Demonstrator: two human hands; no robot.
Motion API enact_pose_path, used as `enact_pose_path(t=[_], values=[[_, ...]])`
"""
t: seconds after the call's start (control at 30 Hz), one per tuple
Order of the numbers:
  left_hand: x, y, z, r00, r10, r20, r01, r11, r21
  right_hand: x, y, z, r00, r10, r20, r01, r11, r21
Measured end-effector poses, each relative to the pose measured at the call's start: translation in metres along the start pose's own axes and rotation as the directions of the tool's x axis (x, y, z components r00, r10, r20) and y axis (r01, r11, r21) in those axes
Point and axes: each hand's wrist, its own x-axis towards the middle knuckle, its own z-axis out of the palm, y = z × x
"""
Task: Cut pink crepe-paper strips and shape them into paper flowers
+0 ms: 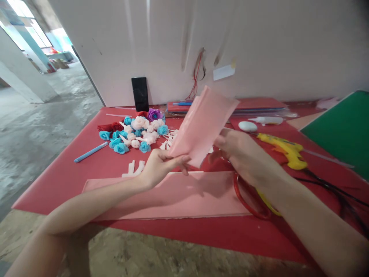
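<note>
My left hand pinches a folded piece of pink crepe paper at its lower left corner, thumb in front. The paper stands tilted above the table. My right hand is at the paper's right edge, with bent fingers apart; whether the fingertips touch the paper is hard to tell. Below both hands lies a long folded pink paper sheet. Under my right forearm are scissors with red and yellow handles, their blades hidden.
Blue, pink, red and purple paper flowers lie left of centre, near a blue pen-like stick. A black phone leans against the wall. To the right are a yellow glue gun, a white bottle and a green sheet.
</note>
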Motion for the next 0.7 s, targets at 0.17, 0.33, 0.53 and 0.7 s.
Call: enact_pose_path(t=[0.17, 0.33, 0.53, 0.7], values=[[-0.001, 0.000, 0.000, 0.993, 0.092, -0.073, -0.083, 0.989, 0.119, -0.007, -0.002, 0.011, 0.962, 0.195, 0.192, -0.154, 0.966, -0.209], [-0.005, -0.005, -0.001, 0.982, 0.184, -0.043, -0.171, 0.962, 0.213, -0.009, -0.003, 0.014, 0.953, 0.183, 0.241, -0.133, 0.969, -0.207], [-0.008, -0.006, 0.000, 0.967, 0.253, 0.019, -0.252, 0.950, 0.187, -0.007, -0.001, 0.011, 0.940, 0.176, 0.291, -0.093, 0.956, -0.277], [-0.007, -0.002, 0.000, 0.961, 0.277, 0.026, -0.277, 0.947, 0.164, -0.008, -0.001, 0.009, 0.937, 0.176, 0.301, -0.102, 0.963, -0.248]])
